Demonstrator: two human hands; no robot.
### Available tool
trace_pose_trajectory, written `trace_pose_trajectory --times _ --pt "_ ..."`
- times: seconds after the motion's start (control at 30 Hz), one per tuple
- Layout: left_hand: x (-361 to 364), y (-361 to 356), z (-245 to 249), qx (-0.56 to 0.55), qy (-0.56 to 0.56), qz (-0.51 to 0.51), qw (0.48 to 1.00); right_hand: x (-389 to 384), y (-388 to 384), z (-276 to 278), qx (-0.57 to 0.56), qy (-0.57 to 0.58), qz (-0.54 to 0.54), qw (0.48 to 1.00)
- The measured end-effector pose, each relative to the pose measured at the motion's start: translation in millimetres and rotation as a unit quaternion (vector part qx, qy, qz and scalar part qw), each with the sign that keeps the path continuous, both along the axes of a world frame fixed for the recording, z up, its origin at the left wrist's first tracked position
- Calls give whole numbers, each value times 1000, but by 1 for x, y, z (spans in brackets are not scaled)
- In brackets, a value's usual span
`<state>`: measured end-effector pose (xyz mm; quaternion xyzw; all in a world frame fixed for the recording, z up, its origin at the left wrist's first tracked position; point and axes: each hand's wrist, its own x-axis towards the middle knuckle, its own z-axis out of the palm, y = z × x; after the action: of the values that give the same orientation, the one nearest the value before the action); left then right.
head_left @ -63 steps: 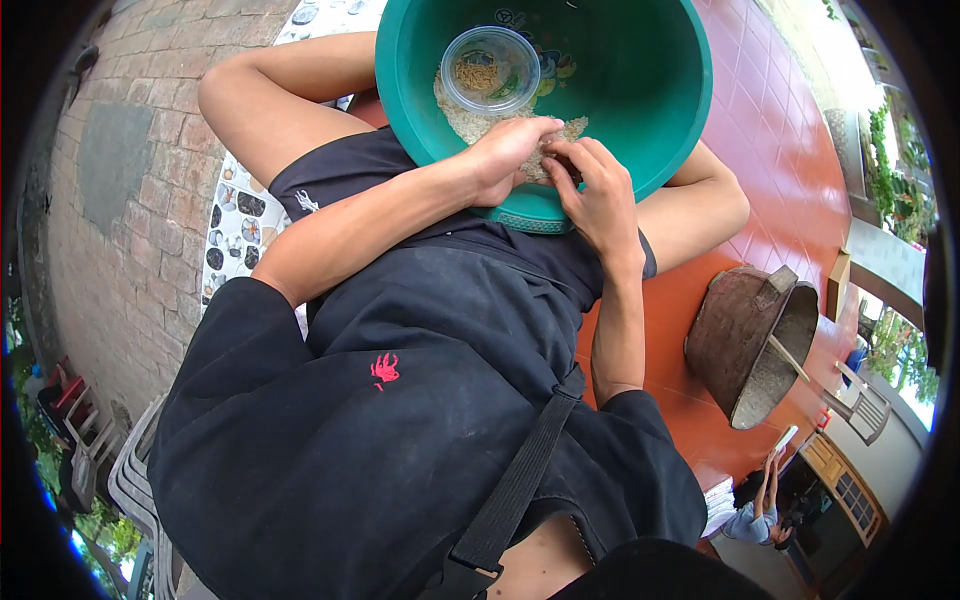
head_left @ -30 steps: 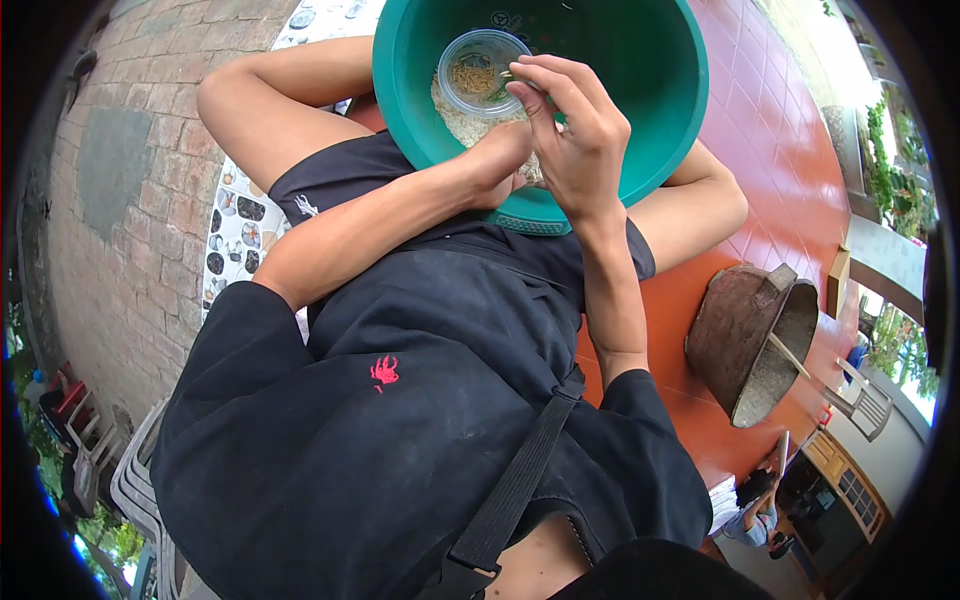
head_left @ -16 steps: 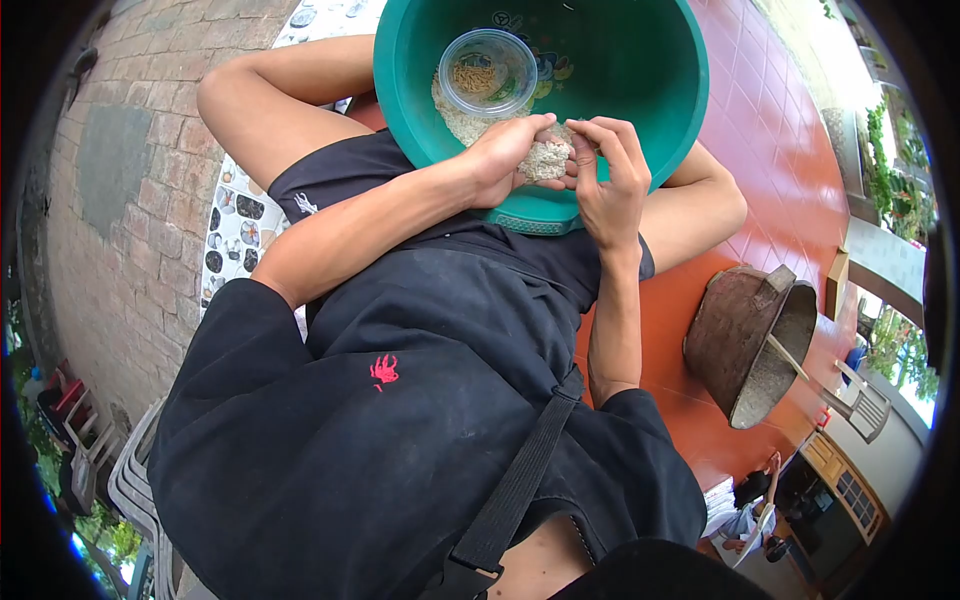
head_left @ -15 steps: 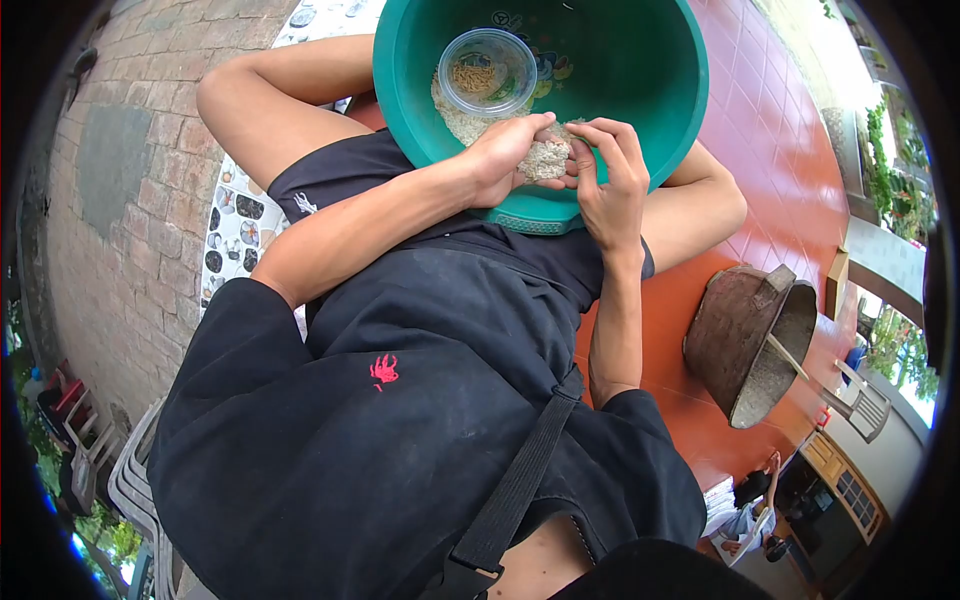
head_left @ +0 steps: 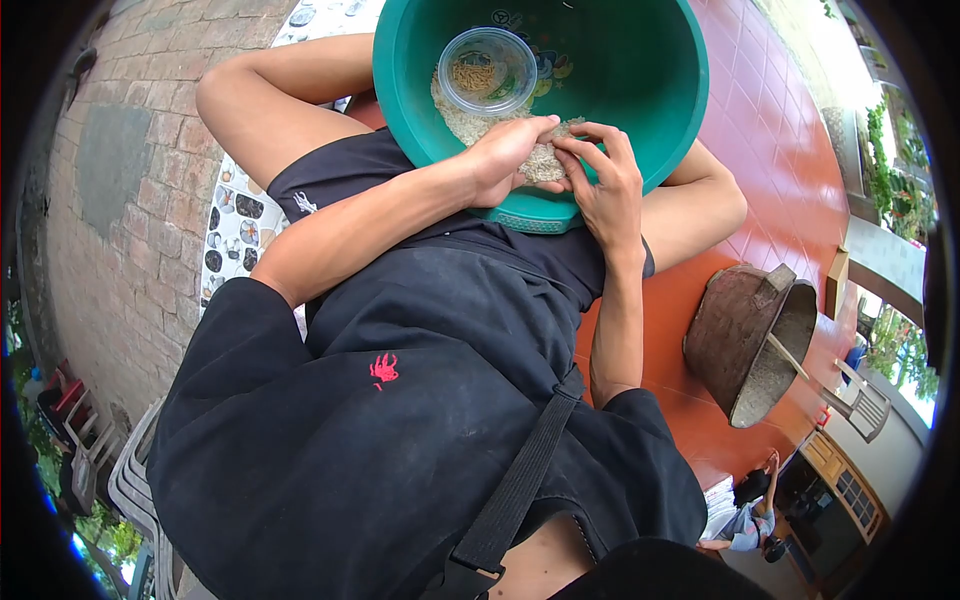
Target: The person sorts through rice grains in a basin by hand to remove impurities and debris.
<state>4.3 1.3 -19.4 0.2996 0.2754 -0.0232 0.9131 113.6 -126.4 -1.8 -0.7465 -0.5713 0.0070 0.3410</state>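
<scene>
A green plastic basin (head_left: 640,90) rests between the person's legs. Inside it, loose whitish rice (head_left: 462,124) lies along the near left part, beside and under a round clear plastic tub (head_left: 515,75). Golden-brown unhusked grains (head_left: 473,76) lie in the tub. My left hand (head_left: 508,155) is cupped over the near side of the basin and holds a heap of rice (head_left: 543,166) in its palm. At the heap's right edge, my right hand (head_left: 608,180) has its thumb and forefinger pinched together; whatever is between them is too small to make out.
To the right, a large brown basket-like vessel (head_left: 735,330) with a stick in it lies tilted on the red tiled floor (head_left: 650,350). Chairs (head_left: 865,410) and another person (head_left: 745,525) appear at lower right. Brick paving (head_left: 110,270) spreads to the left.
My right thumb and fingers have drawn in and shifted slightly left over the rice. My left hand stays nearly still. The person in the background has changed posture.
</scene>
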Motion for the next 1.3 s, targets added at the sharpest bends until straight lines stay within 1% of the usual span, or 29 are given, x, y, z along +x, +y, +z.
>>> trace_pose_trajectory --times 0.2,0.3,0.37,0.4,0.47,0.5,0.57,0.6,0.67,0.7,0.77,0.8,0.87,0.97,1.03,1.1,1.13,1.2,1.23,1.27,1.3 --pt "0 -1 0 0 13 4 1000 1 1 -2 0 -16 14 1000" --pt "1 -1 -1 0 9 4 1000 -1 2 0 -2 -7 9 1000" --pt "1 -1 -1 7 10 8 1000 0 1 -2 25 15 6 1000" --pt "0 1 -3 0 4 -9 1000 0 1 -1 25 15 6 1000" --pt "0 2 -5 -6 -2 -25 1000 -1 0 1 19 84 -21 996" --pt "0 1 -5 -3 4 -22 1000 -2 1 2 19 84 -21 996" --pt "1 0 -4 1 10 -19 1000 -6 5 6 26 143 -32 989" --pt "0 -2 1 10 14 0 1000 -8 9 10 26 143 -32 989" --pt "-2 -2 11 19 19 20 999 -12 20 21 65 83 5 994" --pt "-4 -1 18 21 10 8 1000 -15 25 25 65 84 5 994" --pt "-6 -2 23 23 1 -4 1000 -20 35 33 105 103 17 989" --pt "-5 -3 25 27 11 9 1000 -22 41 36 105 103 17 989" --pt "-5 -2 23 31 22 23 999 -24 51 39 162 89 24 983" --pt "-2 1 8 20 27 10 999 -19 48 36 151 74 22 985" --pt "0 1 0 2 -10 43 999 -17 40 33 151 61 31 986" --pt "2 0 -1 -8 0 41 999 -20 27 33 49 124 -25 991" --pt "2 0 1 -16 10 39 999 -19 24 30 50 124 -25 991" --pt "3 0 -2 -12 27 41 999 -18 18 21 -6 138 -20 990" --pt "3 -1 -3 -9 43 44 998 -16 17 16 -4 95 -2 995" --pt "3 0 -4 -8 44 44 998 -15 15 11 -4 96 -2 995" --pt "2 0 0 -4 52 39 998 -15 15 10 -3 53 12 999"
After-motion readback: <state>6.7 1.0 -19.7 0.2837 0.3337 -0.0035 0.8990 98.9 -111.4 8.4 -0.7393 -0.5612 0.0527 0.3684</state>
